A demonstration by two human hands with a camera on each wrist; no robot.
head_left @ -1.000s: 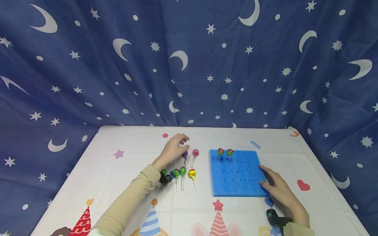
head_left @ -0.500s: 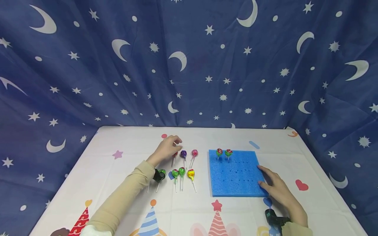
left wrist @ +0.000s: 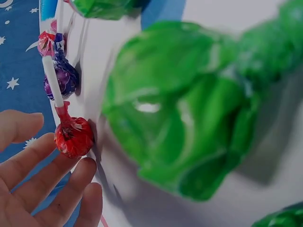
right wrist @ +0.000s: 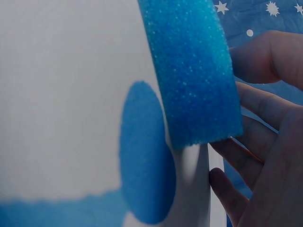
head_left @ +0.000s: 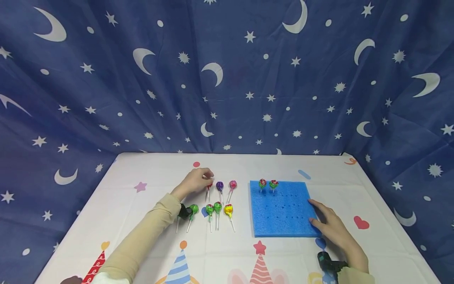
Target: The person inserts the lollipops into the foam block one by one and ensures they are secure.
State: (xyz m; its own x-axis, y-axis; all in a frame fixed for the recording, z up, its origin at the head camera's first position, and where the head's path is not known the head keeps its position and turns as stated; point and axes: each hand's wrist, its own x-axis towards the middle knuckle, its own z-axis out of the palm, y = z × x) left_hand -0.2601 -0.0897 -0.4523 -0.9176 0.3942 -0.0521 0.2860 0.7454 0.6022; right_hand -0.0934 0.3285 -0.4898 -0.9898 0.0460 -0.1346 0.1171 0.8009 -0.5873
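My left hand is at a red lollipop lying in the back row on the table. In the left wrist view its fingertips are right at the red wrapper, while the thumb stands apart from it. Beside this one lie a purple lollipop and a pink lollipop. A blue foam board with small holes lies to the right. Two red-and-green lollipops stand upright in its back left corner. Against the board's right edge rests my right hand, fingers loosely extended and thumb spread.
Several green lollipops and a yellow lollipop form the front row, partly beneath my left wrist. One green lollipop looms close in the left wrist view. A starry blue curtain hangs behind the table.
My left hand has moved left from near the purple lollipop and lowered to the red one. The right hand stays at the board, and the view has shifted slightly.
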